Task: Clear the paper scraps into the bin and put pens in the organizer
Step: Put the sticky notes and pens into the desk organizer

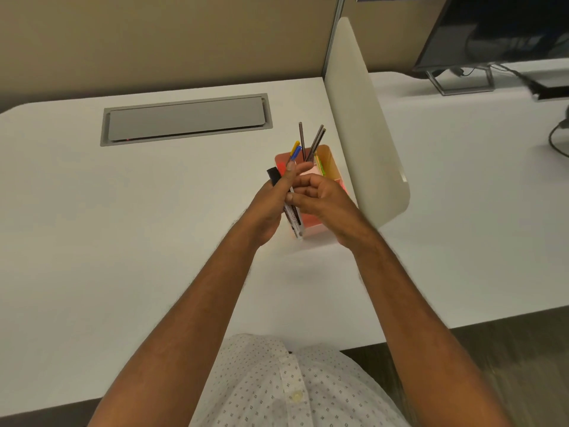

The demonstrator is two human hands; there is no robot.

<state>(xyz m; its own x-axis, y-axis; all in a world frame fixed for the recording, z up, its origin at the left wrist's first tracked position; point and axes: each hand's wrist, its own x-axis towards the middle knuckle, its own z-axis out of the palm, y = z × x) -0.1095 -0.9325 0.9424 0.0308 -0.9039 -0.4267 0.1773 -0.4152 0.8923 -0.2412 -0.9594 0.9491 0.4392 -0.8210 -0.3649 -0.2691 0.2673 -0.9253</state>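
Left hand (pixel 271 208): fingers curled around a bunch of pens (pixel 292 208), palm turned toward the right hand; held above the desk (pixel 123 211) just left of the organizer.
Right hand (pixel 320 195): fingers bent in a narrow pinch at the middle of the bunch, touching the left fingers; whether it truly gripped a pen I could not tell.
Pens: white barrels with blue and yellow caps (pixel 296 149) pointing up and away, one black marker (pixel 273 175) on the left side of the bunch; lower ends hung free over the desk.
Organizer (pixel 331 167): pink-orange translucent box, near the desk's right edge, against the divider (pixel 363 134); partly hidden by the hands.
Inside organizer: three thin dark pens (pixel 309 143) stood tilted in the far compartment.
Cable hatch (pixel 184 120): grey, shut, near the desk's far edge, well apart from the hands.
Paper scraps, bin: out of view.
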